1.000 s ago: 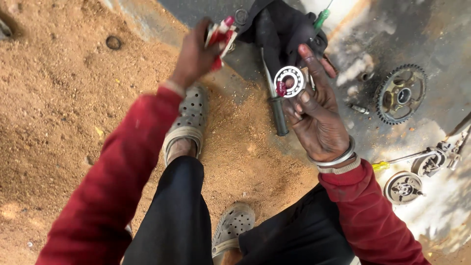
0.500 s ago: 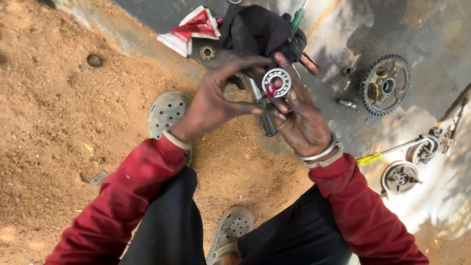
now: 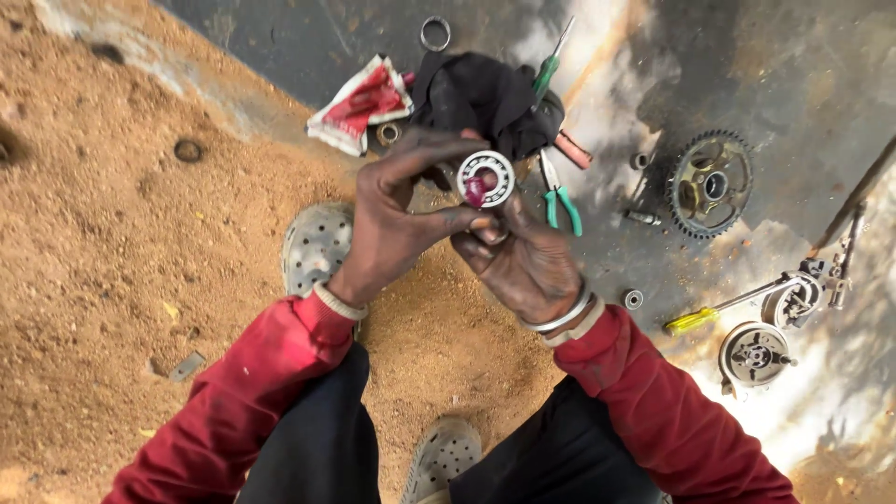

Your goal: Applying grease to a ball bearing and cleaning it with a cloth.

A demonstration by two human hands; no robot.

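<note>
Steel bearing (image 3: pixel 486 177), round w/ red grease smeared in its bore, sits pinched between both hands: left hand (image 3: pixel 403 210) grips its rim w/ fingers, right hand (image 3: pixel 525 261) cradles it from below. It's held above sandy ground, just in front of a black rag (image 3: pixel 485 93); green-handled pliers (image 3: pixel 558 198) lie close by, sprocket (image 3: pixel 709 183) well apart to the right.

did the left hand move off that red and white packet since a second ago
Yes. The left hand let go of the red and white packet, which lies on the dark slab, and came back to the bearing.
</note>
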